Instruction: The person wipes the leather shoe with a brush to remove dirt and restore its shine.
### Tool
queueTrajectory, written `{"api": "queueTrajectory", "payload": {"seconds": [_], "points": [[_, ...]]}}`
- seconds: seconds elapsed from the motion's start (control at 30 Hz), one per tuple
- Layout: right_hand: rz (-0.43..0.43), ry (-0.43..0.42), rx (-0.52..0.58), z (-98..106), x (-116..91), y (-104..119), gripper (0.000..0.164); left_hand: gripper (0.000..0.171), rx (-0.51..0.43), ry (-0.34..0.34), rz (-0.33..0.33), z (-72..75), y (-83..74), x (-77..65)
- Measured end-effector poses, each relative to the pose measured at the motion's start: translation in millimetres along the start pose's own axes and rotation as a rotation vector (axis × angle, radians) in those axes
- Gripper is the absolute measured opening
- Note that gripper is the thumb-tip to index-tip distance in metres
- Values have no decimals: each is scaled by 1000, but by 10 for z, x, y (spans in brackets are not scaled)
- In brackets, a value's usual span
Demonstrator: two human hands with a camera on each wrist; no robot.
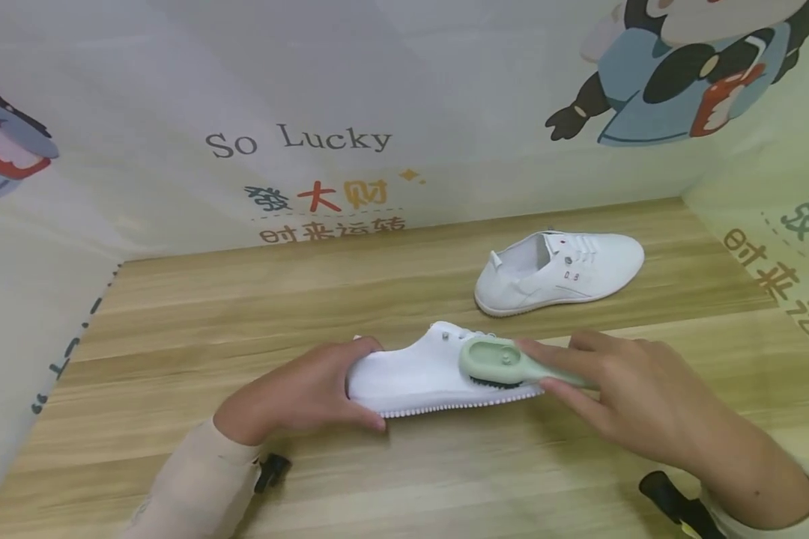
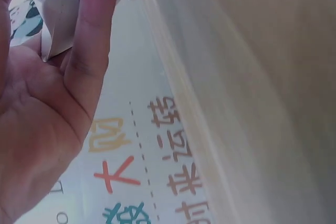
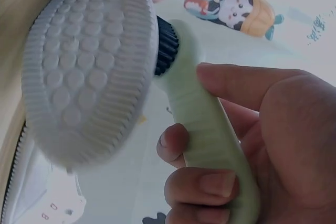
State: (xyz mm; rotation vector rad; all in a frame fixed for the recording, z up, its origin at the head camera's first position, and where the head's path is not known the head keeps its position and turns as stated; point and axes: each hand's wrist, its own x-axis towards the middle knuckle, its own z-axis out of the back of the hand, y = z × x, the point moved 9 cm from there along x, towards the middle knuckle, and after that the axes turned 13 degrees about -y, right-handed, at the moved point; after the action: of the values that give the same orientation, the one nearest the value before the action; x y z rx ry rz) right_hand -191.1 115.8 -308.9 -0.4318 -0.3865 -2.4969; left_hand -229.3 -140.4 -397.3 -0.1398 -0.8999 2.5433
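A white shoe (image 1: 404, 378) is tipped on its side in the middle of the head view. My left hand (image 1: 310, 382) grips it by the heel, thumb on the near side by the sole. In my right hand (image 1: 640, 397) is a pale green brush (image 1: 492, 361), its handle wrapped by the fingers. Dark bristles (image 3: 167, 46) meet the shoe's upper near the toe. The right wrist view shows the shoe's white studded sole (image 3: 86, 72) facing the camera. In the left wrist view, the heel part (image 2: 55, 17) sits between fingers and palm.
A second white shoe (image 1: 559, 273) stands upright on the wooden table (image 1: 243, 299) behind, to the right. Printed white walls (image 1: 377, 90) enclose the back and sides. Black straps (image 1: 273, 473) show at the wrists.
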Motion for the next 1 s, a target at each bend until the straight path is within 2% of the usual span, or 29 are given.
{"api": "queueTrajectory", "payload": {"seconds": [0.17,0.33,0.47,0.6,0.77,1.0], "points": [[-12,-26,-6,36,23,-99,43,70,88,-84,3,144,75,-11],[-74,-4,-9,16,20,-240,44,73,206,-158,-30,222,45,26],[-131,68,20,-48,-20,-332,45,71,348,-156,-46,185,-40,23],[-158,157,59,-111,-79,-392,48,64,444,-147,-107,135,-237,-42],[-146,209,99,-140,-110,-425,46,52,506,-133,-149,94,-406,-126],[-161,216,86,-140,-122,-536,42,37,536,-127,-176,93,-460,-149]]}}
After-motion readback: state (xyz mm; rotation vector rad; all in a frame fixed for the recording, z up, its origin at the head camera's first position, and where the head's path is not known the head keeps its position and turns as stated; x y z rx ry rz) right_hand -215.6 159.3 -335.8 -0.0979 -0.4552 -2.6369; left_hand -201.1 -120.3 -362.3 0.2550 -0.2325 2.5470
